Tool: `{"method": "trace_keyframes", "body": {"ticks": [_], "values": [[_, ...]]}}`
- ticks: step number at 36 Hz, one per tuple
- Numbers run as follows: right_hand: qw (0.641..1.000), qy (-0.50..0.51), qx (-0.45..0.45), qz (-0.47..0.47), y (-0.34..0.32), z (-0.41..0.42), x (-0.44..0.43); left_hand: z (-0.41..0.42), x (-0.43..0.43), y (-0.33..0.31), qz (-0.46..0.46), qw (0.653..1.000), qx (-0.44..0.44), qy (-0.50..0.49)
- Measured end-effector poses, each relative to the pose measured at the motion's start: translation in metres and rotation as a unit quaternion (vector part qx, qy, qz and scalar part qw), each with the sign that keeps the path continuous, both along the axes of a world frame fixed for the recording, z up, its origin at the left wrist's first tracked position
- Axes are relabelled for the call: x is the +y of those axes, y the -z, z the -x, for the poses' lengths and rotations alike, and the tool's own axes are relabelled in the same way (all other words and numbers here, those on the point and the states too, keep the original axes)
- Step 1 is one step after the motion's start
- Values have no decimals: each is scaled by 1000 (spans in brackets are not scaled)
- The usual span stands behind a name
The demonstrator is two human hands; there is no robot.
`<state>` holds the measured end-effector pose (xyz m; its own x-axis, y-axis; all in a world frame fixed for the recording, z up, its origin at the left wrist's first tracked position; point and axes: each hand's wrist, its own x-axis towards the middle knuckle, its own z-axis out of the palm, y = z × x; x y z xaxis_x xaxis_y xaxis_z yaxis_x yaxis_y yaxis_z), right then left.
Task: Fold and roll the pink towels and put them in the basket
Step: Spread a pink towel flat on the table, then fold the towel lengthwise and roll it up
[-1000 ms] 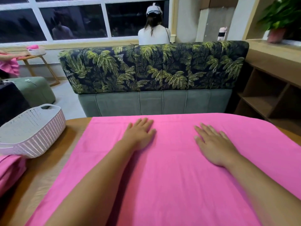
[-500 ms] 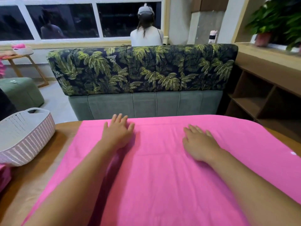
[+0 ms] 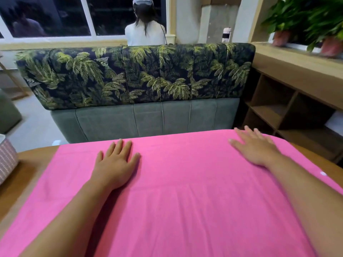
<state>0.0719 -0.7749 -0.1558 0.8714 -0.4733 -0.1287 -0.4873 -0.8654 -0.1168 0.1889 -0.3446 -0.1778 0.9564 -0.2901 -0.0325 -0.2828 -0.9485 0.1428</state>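
Early stage by the look of it: pink towel (image 3: pixel 176 191) lies spread flat on the table (image 3: pixel 33 169), left hand (image 3: pixel 116 164) and right hand (image 3: pixel 257 149) pressing it with straight fingers, nothing folded or rolled, basket (image 3: pixel 7 160) at left edge.

Beyond the wooden counter (image 3: pixel 27 164) stands a grey sofa (image 3: pixel 148 119) with a palm-print back, dark windows (image 3: pixel 55 15) behind it, open wooden shelves (image 3: pixel 278 112) and potted plants (image 3: pixel 306 21) at right.
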Motion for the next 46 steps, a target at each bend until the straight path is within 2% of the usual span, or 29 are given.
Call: {"method": "trace_keyframes", "body": {"ticks": [3,8,11,15,26,34,38,42,46], "values": [[999,38,6,-3,2,13,-29,2,0,-2,-1,1000,0,-2],[999,32,-5,15,-3,15,-21,7,-1,-9,16,1000,-10,-6],[999,6,-7,34,-10,28,0,15,13,-15,29,999,-10,-16],[999,-36,6,-3,-6,57,46,42,57,-14,26,998,-10,-47],[996,-85,25,-20,-4,151,131,138,155,-10,8,994,-8,-113],[1000,-14,12,-18,-8,238,120,205,182,-18,3,988,4,-153],[1000,-18,16,-17,-9,272,134,254,152,-25,3,995,-17,-102],[998,-49,20,-19,-7,301,150,296,125,-21,18,999,-3,-36],[998,-67,11,-16,-2,328,150,315,140,-15,24,999,-2,-44]]}}
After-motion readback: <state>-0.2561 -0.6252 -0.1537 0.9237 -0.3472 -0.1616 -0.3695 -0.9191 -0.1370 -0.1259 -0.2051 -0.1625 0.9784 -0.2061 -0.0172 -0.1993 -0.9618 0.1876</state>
